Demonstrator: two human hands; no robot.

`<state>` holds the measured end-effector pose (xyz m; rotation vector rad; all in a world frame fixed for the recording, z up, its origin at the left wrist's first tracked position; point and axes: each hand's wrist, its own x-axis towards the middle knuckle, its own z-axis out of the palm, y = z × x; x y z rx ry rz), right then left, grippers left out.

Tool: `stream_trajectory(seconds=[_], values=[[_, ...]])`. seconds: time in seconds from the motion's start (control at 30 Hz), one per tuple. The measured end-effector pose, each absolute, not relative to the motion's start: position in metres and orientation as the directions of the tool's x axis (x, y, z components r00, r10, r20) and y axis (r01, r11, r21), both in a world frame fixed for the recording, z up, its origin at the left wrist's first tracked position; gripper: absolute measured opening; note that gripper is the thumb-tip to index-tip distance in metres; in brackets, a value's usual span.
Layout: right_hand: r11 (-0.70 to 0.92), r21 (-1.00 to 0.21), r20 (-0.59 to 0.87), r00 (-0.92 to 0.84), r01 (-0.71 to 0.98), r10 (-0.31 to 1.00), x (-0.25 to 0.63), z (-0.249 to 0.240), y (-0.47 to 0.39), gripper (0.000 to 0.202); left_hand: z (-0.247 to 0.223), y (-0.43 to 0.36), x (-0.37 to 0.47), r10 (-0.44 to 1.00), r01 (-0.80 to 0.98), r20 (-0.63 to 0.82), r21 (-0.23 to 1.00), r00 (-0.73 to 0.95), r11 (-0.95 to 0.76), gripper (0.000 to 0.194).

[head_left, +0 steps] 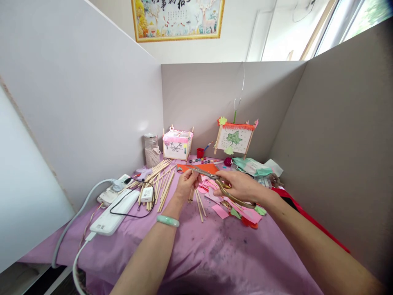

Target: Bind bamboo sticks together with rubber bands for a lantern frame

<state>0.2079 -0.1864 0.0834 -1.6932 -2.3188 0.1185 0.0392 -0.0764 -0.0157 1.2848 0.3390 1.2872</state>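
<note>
My left hand (185, 185) is closed in a pinch, with thin wooden sticks (190, 195) showing below its fingers. My right hand (238, 186) grips scissors (206, 173) with gold-coloured handles. Their blades point left and reach the fingertips of my left hand; whether anything lies between the blades is too small to tell. Two more loose sticks (201, 207) lie on the cloth just right of my left hand. Under my right hand is a heap of pink paper scraps (220, 211), with some green and orange pieces among them.
Left are many wooden sticks (166, 192), a white power bank (115, 213), a charger (147, 194) and cables. Behind stand a glass jar (151, 142), a paper lantern (177, 149), a red cup (200, 153) and a hanging lantern (235, 138). Grey partitions (211, 90) enclose the purple tablecloth (233, 254).
</note>
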Motion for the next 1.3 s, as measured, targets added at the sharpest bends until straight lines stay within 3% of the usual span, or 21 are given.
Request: stream_trajectory(seconds=[0.7, 0.97, 1.3], values=[[0.266, -0.259, 0.227, -0.209, 0.929, 0.951, 0.212, 0.069, -0.187, 0.051, -0.011, -0.079, 0.037, 0.838, -0.498, 0.434, 0.835, 0.332, -0.236, 0.033], [0.276, -0.166, 0.232, -0.235, 0.947, 0.944, 0.210, 0.075, -0.192, 0.052, -0.011, -0.079, 0.037, 0.855, -0.506, 0.409, 0.836, 0.319, -0.212, 0.038], [0.322, -0.174, 0.221, -0.282, 0.931, 0.934, 0.214, 0.078, -0.186, 0.046, -0.014, -0.078, 0.037, 0.836, -0.498, 0.436, 0.834, 0.332, -0.237, 0.037]])
